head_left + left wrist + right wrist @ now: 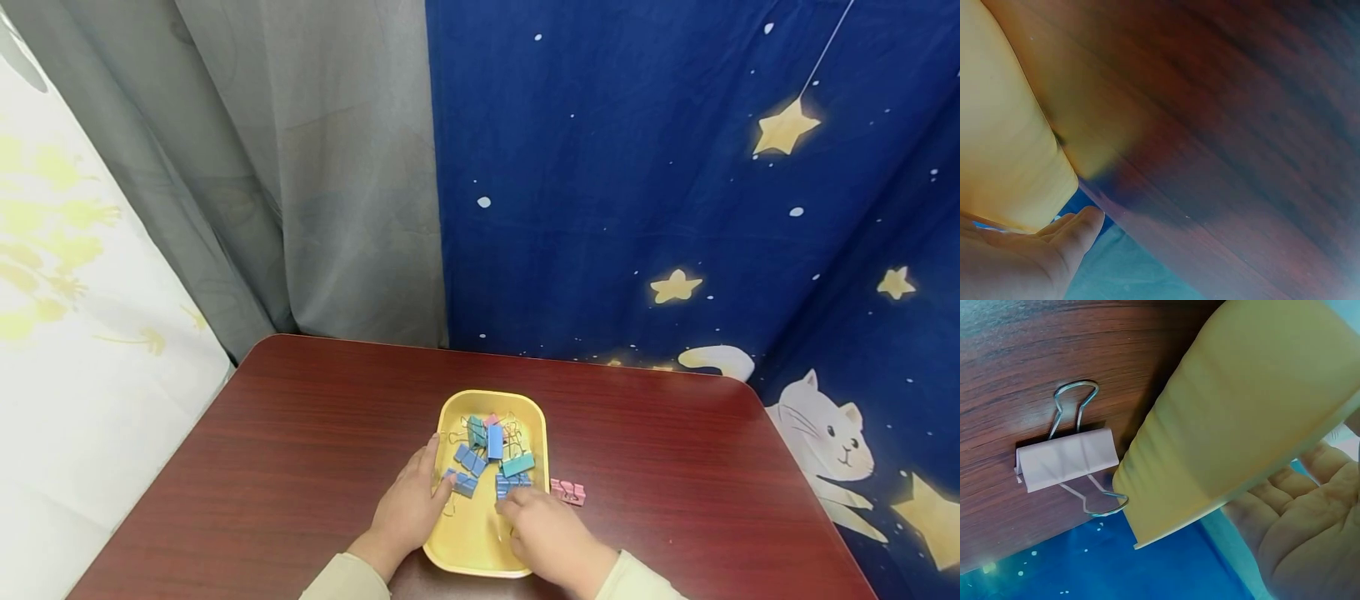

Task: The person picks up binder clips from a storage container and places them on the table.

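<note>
A yellow plastic tray [471, 553] holds several binder clips in blue, teal and pink. My left hand [408, 504] grips its left side, thumb over the rim and fingers along the outer wall. In the left wrist view, those fingers [1082, 228] stretch out beside the tray. Reaching over the right rim, my right hand [551, 533] has its curled fingers at a blue binder clip [513, 483]; the fingertips are partly hidden. Nearby inside lie a teal clip [517, 464], an upright blue clip [495, 442] and another blue clip [462, 482].
One pink binder clip [567, 492] lies on the table just outside the tray's right wall, its wire handles spread in the right wrist view. The dark red wooden table [315, 433] ends at a grey curtain [352, 183] and a blue starry curtain [570, 208].
</note>
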Available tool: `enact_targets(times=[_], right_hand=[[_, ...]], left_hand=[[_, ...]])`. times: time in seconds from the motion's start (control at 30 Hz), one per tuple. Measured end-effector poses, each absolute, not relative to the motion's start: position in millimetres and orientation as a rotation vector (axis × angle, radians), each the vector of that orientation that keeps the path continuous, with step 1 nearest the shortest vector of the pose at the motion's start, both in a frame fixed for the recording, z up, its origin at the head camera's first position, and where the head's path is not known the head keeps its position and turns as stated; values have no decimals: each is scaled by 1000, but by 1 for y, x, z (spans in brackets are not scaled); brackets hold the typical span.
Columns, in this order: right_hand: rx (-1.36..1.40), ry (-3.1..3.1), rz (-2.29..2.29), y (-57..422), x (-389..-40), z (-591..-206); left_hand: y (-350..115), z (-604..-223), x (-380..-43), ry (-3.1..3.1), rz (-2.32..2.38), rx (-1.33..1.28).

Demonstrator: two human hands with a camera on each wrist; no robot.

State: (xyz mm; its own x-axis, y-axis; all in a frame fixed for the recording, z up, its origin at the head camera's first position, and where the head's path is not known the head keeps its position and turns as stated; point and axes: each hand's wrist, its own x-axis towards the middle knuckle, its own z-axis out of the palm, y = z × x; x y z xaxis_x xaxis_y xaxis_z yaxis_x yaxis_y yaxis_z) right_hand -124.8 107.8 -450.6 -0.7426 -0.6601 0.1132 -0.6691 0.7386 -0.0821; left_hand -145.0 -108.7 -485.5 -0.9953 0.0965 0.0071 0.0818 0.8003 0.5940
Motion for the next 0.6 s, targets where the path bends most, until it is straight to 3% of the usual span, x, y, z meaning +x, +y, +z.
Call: enact_targets(times=[0.6], right_hand=[[997, -2889, -14, 93, -125, -456]], left_hand=[[-108, -484, -144, 2949, 967, 123]])
